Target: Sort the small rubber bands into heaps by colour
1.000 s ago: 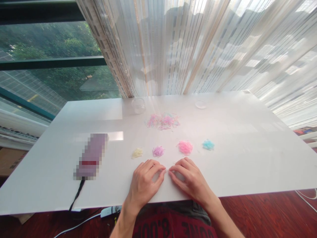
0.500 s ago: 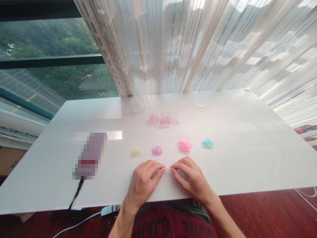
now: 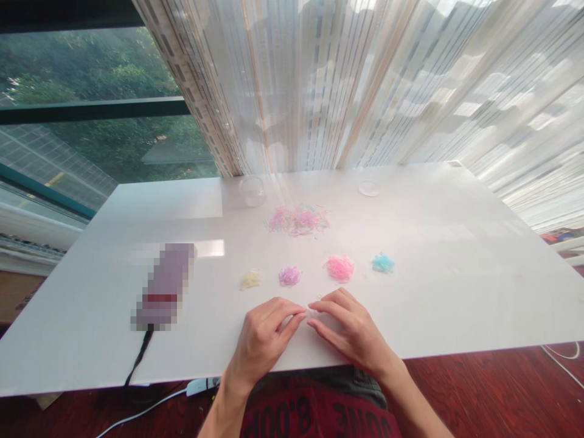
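My left hand (image 3: 271,331) rests near the table's front edge, thumb and forefinger pinched together. Facing it, my right hand (image 3: 349,325) has its thumb and forefinger apart. Something pale and thin lies between the fingertips, too small to name. Just beyond my hands sit small heaps of what look like tiny elastic bands: a yellow heap (image 3: 250,279), a purple heap (image 3: 289,276), a pink heap (image 3: 340,268) and a blue heap (image 3: 382,263). Farther back spreads a larger mixed-colour pile (image 3: 298,219) of the same bands.
Behind the mixed pile stand a clear round tub (image 3: 252,193) and, to the right, a clear round lid (image 3: 368,188). A blurred purple object (image 3: 170,283) with a black cord lies on the white table (image 3: 456,274) at left. Sheer curtains (image 3: 310,85) hang along the back edge.
My right thumb and forefinger have parted from their pinch, and the hand has shifted slightly left towards my left fingertips. My left hand stays pinched in nearly the same place.
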Motion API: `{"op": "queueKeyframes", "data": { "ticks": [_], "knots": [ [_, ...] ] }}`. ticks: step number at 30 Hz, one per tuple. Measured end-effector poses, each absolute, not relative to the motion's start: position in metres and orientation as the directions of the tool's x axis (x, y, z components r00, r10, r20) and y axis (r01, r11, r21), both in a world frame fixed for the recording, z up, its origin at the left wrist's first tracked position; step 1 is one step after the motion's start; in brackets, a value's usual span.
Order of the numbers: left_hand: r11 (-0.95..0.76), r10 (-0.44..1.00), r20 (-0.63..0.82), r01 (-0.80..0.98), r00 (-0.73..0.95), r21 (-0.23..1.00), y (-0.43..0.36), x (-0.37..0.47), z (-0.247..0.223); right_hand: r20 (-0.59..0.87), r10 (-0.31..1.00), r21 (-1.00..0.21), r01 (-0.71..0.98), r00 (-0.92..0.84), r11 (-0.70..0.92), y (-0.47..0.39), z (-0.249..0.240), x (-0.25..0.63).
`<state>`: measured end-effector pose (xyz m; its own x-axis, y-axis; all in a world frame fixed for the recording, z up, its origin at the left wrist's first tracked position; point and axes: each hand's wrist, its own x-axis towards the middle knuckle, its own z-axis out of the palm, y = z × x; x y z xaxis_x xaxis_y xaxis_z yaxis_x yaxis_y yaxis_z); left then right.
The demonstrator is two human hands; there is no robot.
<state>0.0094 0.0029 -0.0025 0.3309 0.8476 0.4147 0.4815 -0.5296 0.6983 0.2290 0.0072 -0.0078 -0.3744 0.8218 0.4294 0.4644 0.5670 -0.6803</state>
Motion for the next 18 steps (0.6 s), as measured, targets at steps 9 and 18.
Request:
{"op": "queueKeyframes", "data": {
  "ticks": [9, 18],
  "knots": [
    [-0.533, 0.844, 0.405, 0.464, 0.350, 0.708, 0.0028, 0.0087, -0.0031, 0.446, 0.818, -0.673, 0.467, -0.362, 0.574, 0.0070, -0.0081, 0.2283],
    [-0.499, 0.865, 0.372, 0.489, 0.338, 0.716, 0.0028, 0.0091, -0.0023, 0.443, 0.820, -0.677, 0.465, -0.362, 0.570, 0.0072, -0.0068, 0.2285]
  ]
}}
